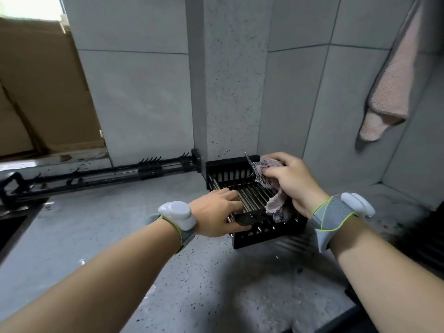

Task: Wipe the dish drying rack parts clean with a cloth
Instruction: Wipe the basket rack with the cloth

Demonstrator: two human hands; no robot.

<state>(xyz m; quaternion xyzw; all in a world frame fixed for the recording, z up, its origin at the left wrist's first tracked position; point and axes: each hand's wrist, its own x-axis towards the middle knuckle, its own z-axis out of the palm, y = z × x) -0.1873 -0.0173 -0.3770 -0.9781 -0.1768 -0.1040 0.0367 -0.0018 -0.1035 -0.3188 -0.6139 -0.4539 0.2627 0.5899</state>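
Rods of the black rack section point(249, 203) on the speckled counter point(216, 272) are running from 5 toward 11 o'clock, its near end steadied in the left hand's point(216, 212) grip, while the right hand point(292, 180), clutching the bunched cloth point(271, 188), is resting on them toward 1 o'clock.

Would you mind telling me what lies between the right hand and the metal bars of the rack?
In the head view, a bunched pinkish cloth lies between the right hand and the rack bars; the hand grips it.
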